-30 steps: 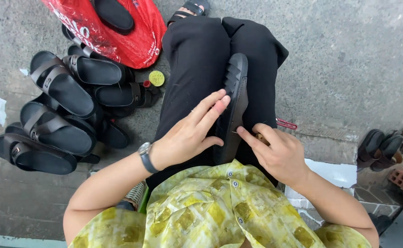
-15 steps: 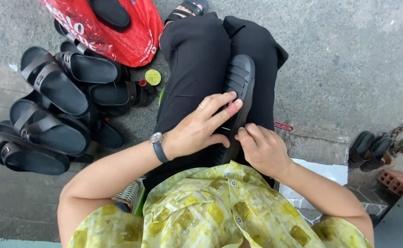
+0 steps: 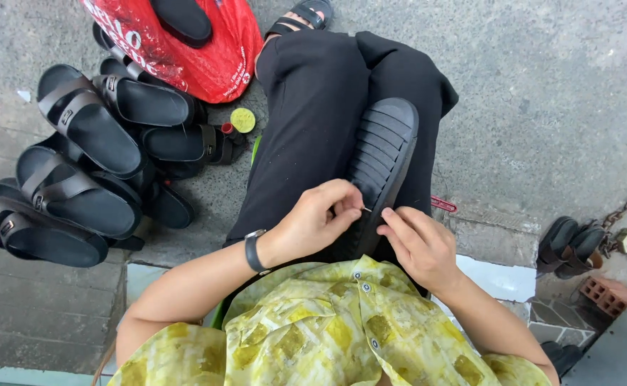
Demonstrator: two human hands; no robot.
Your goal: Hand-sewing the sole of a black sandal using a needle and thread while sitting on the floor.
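A black rubber sandal with a ribbed sole lies sole-up along the person's lap, over black trousers; the left hand pinches a thin needle at the sandal's near edge, fingers closed; the right hand rests beside it, fingers curled, touching the sole; a pile of black strapped sandals sits on the concrete ground to the left.

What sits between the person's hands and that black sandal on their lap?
Nothing visible. The left hand and right hand already rest against the near edge of the black sandal, pinching a thin needle there.
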